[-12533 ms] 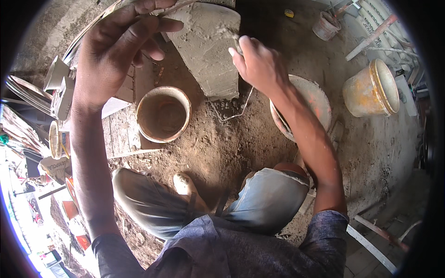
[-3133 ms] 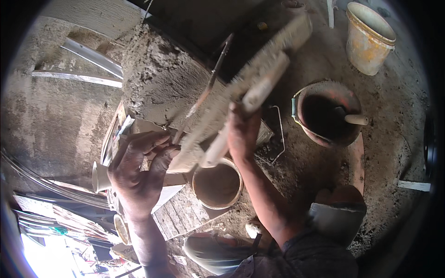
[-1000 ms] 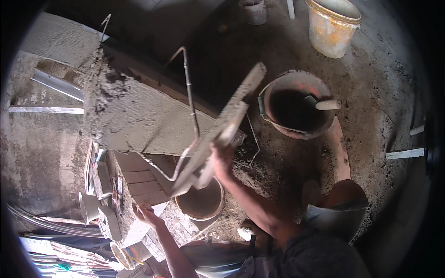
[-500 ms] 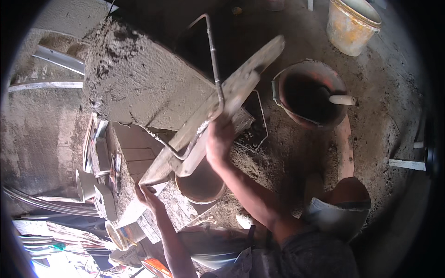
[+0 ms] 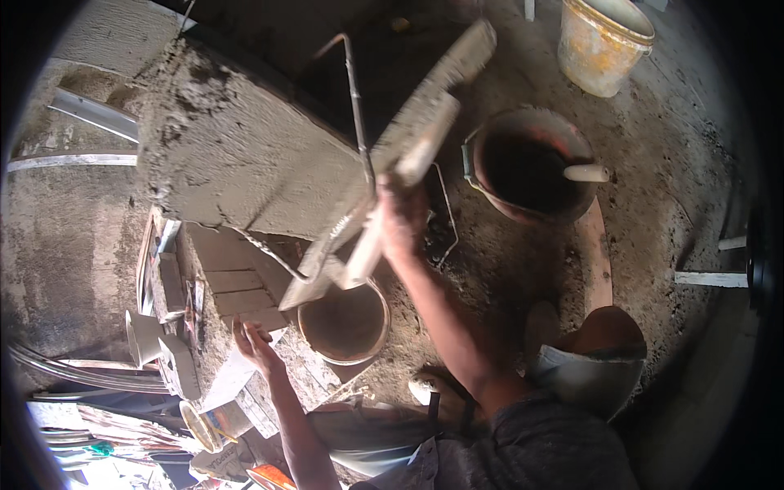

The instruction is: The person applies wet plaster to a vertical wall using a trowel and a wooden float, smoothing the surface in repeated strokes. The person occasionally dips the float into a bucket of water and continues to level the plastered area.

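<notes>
My right hand (image 5: pixel 400 222) is closed around the raised handle (image 5: pixel 366 251) of a long wooden plastering float (image 5: pixel 467 55). The float slants over the edge of a mortar-coated slab (image 5: pixel 253 151), beside a bent steel rod (image 5: pixel 358 106). Motion blurs the float and the right hand slightly. My left hand (image 5: pixel 256 345) is apart from the float's lower end, its fingers loosely spread and holding nothing, near some stacked blocks (image 5: pixel 233 282). Beneath the float's lower end sits a round tub (image 5: pixel 347 355), partly covered by it.
At right stands a dark bucket (image 5: pixel 490 200) with a pale tool handle (image 5: pixel 586 173) sticking out. A stained white bucket (image 5: pixel 600 69) is farther back. Another thin bent rod (image 5: pixel 451 216) rises right of my right hand. Scrap boards and a tipped bucket (image 5: pixel 200 426) lie at lower left.
My left hand has let go of the float's lower end. My right hand has swung the float steeper, its lower end moving right and its far end rising.
</notes>
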Available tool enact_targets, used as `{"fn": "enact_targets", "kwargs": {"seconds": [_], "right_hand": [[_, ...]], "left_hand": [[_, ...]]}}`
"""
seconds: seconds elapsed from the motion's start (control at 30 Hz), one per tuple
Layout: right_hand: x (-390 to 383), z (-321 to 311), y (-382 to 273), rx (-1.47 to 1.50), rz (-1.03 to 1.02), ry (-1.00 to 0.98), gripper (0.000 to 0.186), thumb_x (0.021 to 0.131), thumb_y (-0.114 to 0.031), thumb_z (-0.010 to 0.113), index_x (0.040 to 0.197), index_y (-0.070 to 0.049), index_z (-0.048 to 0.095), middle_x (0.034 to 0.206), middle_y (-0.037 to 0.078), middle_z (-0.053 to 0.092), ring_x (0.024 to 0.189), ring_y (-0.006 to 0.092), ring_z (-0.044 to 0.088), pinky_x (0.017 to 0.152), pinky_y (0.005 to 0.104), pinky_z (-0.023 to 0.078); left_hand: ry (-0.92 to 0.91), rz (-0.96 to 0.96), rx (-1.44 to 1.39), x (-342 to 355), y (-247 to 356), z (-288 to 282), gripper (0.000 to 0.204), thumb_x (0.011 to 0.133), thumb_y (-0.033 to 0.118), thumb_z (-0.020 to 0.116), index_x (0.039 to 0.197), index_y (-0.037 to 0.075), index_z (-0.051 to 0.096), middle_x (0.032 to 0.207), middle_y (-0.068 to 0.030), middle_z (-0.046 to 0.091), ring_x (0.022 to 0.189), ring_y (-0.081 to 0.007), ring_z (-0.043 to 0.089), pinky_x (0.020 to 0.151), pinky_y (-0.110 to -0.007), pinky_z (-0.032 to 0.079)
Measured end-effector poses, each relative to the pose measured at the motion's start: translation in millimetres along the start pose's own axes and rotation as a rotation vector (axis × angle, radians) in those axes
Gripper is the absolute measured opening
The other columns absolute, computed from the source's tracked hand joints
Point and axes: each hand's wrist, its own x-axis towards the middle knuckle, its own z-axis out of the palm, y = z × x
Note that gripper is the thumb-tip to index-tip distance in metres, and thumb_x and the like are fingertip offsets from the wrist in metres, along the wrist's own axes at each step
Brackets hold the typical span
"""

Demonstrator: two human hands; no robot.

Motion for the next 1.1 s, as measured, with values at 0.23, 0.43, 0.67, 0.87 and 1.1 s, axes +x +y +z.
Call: {"fn": "enact_targets", "kwargs": {"seconds": [0.23,0.43,0.67,0.87,1.1], "right_hand": [[-4.7,14.7,-17.5,-0.412,-0.136,-0.010,0.039,0.095,-0.036,0.070,0.107,-0.002,0.057,0.091,0.009,0.059,0.072,0.0183,0.061,0.066,0.0346,0.055],[13.5,11.7,-29.7,-0.640,-0.361,0.132,0.041,0.098,-0.036,0.069,0.108,0.002,0.057,0.089,0.012,0.057,0.076,0.0255,0.057,0.072,0.0399,0.050],[-11.5,21.0,-38.9,-0.177,0.115,-0.073,0.034,0.094,-0.030,0.070,0.108,-0.003,0.055,0.084,0.007,0.059,0.066,0.0152,0.061,0.056,0.0324,0.054],[-4.8,13.3,-27.3,-0.010,-0.080,0.111,0.041,0.096,-0.047,0.068,0.099,-0.009,0.052,0.077,0.000,0.052,0.053,0.0080,0.052,0.043,0.0259,0.049],[1.7,-9.7,0.6,-0.379,-0.230,0.107,0.039,0.093,-0.041,0.072,0.104,-0.005,0.061,0.090,0.007,0.062,0.076,0.0157,0.065,0.064,0.0369,0.058]], "left_hand": [[0.048,-0.004,-0.032,7.0,-5.2,7.5,0.048,0.104,0.022,0.058,0.148,0.007,0.046,0.086,0.0012,0.058,0.062,-0.0042,0.042,0.056,-0.022,0.038],[0.110,0.033,0.012,5.9,-7.5,2.7,0.051,0.104,0.026,0.059,0.148,0.006,0.046,0.073,0.0040,0.050,0.059,-0.0035,0.036,0.052,-0.021,0.031],[0.021,0.002,0.004,3.5,-2.2,1.2,0.055,0.104,0.029,0.060,0.150,0.005,0.044,0.080,0.0015,0.055,0.058,-0.0041,0.036,0.054,-0.019,0.031],[0.102,-0.039,-0.028,3.4,-3.5,-0.6,0.054,0.102,0.027,0.061,0.148,0.004,0.045,0.077,0.0021,0.051,0.058,-0.0033,0.036,0.053,-0.020,0.030],[0.125,-0.079,-0.040,9.5,-5.7,-3.6,0.047,0.101,0.030,0.062,0.143,0.009,0.053,0.079,0.0031,0.050,0.060,-0.0047,0.037,0.054,-0.021,0.031]]}}
